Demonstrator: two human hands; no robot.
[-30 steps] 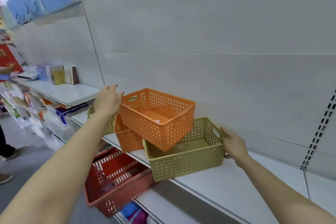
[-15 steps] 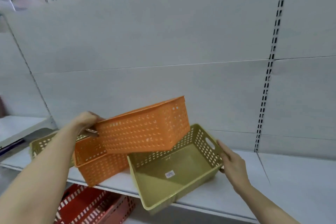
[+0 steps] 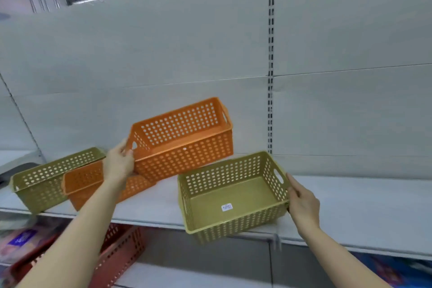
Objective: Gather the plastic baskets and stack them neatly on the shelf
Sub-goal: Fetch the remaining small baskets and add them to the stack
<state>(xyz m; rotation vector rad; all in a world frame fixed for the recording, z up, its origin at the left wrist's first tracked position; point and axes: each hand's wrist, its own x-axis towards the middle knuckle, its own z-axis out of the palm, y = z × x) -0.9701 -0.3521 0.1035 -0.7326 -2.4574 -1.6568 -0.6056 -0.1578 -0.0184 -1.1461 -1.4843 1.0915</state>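
Observation:
My left hand (image 3: 119,163) grips the left handle end of an orange perforated basket (image 3: 184,145), lifted and tilted above the white shelf (image 3: 350,208). Just right of it an olive-green basket (image 3: 233,194) sits at the shelf's front edge, overhanging slightly, a small white label on its floor. My right hand (image 3: 302,201) holds that basket's right end, fingers along its rim near the handle slot. A second orange basket (image 3: 86,182) and a second olive-green basket (image 3: 46,177) stand on the shelf at the left, partly hidden by my left forearm.
A red perforated basket (image 3: 121,250) sits on the lower level below the shelf edge. The grey back panel (image 3: 163,54) with a slotted upright (image 3: 270,77) rises behind. Bare shelf stretches to the right of the olive-green basket. Packaged goods lie at the lower left and lower right.
The orange basket has been lifted off the olive-green one, turned level with its opening now visible, and held to the left. The olive-green basket shifted right. The view swung right.

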